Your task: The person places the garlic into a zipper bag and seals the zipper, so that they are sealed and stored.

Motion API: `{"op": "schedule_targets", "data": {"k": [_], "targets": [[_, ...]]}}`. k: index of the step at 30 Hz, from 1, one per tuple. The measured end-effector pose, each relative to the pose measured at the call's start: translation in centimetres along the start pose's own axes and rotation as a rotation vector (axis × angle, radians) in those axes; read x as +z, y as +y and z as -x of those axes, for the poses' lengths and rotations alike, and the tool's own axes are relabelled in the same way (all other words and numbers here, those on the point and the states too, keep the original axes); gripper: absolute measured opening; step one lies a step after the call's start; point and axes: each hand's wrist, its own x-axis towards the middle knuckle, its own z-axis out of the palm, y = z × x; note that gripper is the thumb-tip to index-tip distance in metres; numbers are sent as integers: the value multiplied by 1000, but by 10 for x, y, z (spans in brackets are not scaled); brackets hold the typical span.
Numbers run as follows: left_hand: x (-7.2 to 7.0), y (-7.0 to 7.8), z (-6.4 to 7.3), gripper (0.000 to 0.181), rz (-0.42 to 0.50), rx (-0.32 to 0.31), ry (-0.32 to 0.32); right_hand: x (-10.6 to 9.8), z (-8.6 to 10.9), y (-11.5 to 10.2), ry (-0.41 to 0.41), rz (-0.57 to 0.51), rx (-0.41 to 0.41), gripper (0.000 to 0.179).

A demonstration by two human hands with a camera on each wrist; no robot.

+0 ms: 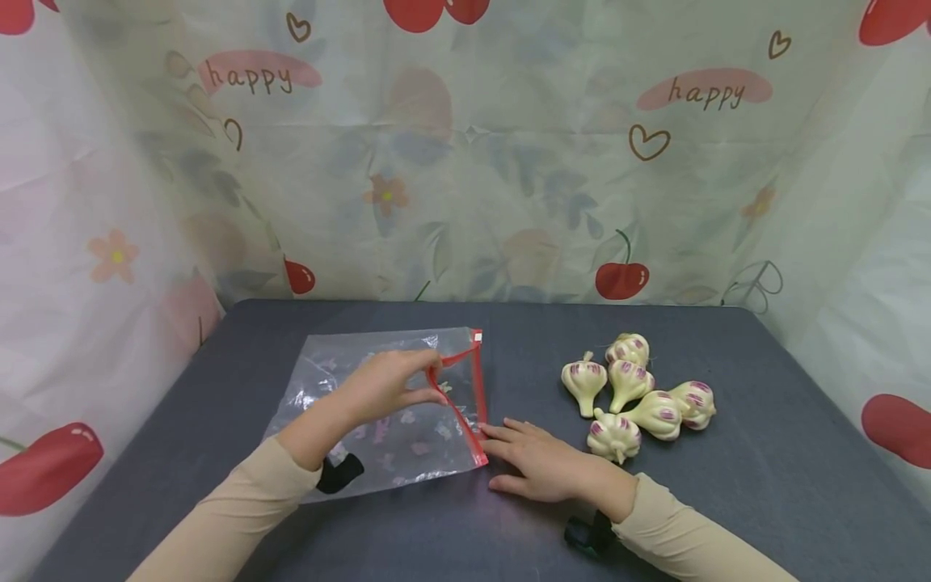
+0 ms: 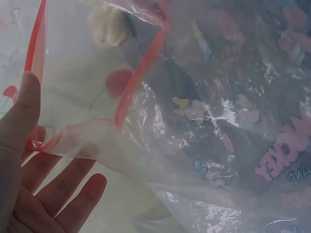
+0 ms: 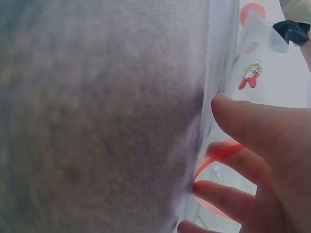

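A clear zip bag (image 1: 407, 453) with a red zip edge and small printed figures lies flat on the table, its mouth toward the right. My left hand (image 1: 385, 384) pinches the upper layer of the mouth between thumb and fingers and lifts it, so the mouth gapes. In the left wrist view the thumb (image 2: 30, 92) presses on the red edge (image 2: 141, 73), with the other fingers spread below. My right hand (image 1: 541, 465) rests with fingers extended, their tips touching the bag's lower red edge. Its thumb (image 3: 243, 114) stands apart from the fingers in the right wrist view.
Several garlic bulbs (image 1: 630, 380) with purple streaks lie in a group to the right of the bag, beyond my right hand. The dark grey table (image 1: 771, 485) is enclosed by a printed curtain (image 1: 509, 162) at the back and sides.
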Motion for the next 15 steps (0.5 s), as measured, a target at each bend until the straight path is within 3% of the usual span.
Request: {"op": "schedule_targets", "data": {"k": [15], "targets": [[8, 0, 0, 33, 34, 6, -34, -13, 7, 3, 77, -29, -35, 48]]}}
